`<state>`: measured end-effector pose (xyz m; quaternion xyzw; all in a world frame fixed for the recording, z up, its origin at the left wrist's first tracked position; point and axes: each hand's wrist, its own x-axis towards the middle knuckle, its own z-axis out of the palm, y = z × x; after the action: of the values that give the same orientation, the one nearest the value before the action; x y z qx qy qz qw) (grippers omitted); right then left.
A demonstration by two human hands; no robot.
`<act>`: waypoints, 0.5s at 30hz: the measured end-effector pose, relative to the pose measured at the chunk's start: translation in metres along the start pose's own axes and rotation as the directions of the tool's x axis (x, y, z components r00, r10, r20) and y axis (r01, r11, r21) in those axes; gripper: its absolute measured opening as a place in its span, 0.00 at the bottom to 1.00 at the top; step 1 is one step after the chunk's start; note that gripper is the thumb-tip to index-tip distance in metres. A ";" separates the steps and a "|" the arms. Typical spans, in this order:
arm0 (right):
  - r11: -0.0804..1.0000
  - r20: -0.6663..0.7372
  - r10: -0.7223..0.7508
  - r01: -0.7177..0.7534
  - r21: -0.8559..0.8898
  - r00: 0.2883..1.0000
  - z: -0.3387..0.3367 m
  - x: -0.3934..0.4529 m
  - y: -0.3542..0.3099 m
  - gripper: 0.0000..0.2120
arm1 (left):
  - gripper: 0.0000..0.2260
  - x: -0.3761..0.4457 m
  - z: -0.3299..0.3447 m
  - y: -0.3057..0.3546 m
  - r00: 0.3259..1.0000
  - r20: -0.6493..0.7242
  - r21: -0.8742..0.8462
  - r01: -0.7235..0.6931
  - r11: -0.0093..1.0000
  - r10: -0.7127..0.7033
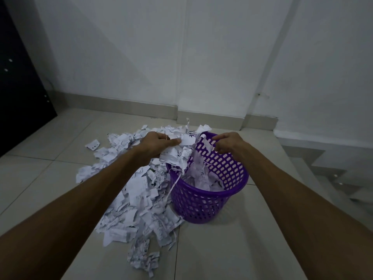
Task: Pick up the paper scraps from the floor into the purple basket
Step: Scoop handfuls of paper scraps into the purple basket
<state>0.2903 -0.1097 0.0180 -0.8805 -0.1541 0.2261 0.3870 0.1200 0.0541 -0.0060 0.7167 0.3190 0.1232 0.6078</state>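
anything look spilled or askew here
Yes: the purple basket leans, tipped by the right hand on its rim, and a long paper strip dangles over the rim outside it.

paper scraps (139, 199): dark printed marks, centre of frame, too small and blurred to read
purple basket (203, 207): no legible label

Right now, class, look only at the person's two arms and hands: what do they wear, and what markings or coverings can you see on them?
Both arms are bare from the frame edge to the fingers: no sleeves show. The left hand and right hand wear no gloves. No watch, bracelet or ring is visible on the wrists or fingers that show, and no marks stand out in the dim light.
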 end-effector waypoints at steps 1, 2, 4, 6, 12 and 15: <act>1.000 -0.030 -0.001 0.001 -0.015 1.000 0.000 0.004 0.002 0.14 | 0.28 0.001 0.003 0.001 1.000 -0.017 0.008 -0.011 1.000 0.011; 1.000 -0.056 -0.004 0.002 -0.020 0.998 -0.001 0.006 0.005 0.13 | 0.29 0.002 0.006 0.002 0.999 -0.043 0.017 -0.032 0.999 0.033; 1.000 -0.094 -0.014 0.013 -0.007 0.996 -0.001 0.008 0.008 0.12 | 0.31 0.003 0.014 0.006 0.990 -0.108 0.016 -0.085 0.996 0.086; 1.000 -0.118 -0.025 0.024 -0.016 0.993 -0.003 0.008 0.010 0.14 | 0.33 0.003 0.023 0.010 0.987 -0.123 0.017 -0.107 0.994 0.108; 0.998 -0.160 -0.031 0.021 -0.063 0.987 -0.007 0.010 0.016 0.19 | 0.29 0.000 0.044 0.012 0.993 -0.071 0.008 -0.090 0.996 0.091; 0.998 -0.182 -0.056 0.047 -0.049 0.982 -0.008 0.014 0.021 0.14 | 0.24 0.000 0.047 0.011 0.997 -0.050 -0.066 -0.060 0.996 0.057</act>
<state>0.3079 -0.1217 0.0031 -0.9017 -0.1454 0.1305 0.3858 0.1496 0.0167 -0.0068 0.7016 0.3077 0.1688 0.6201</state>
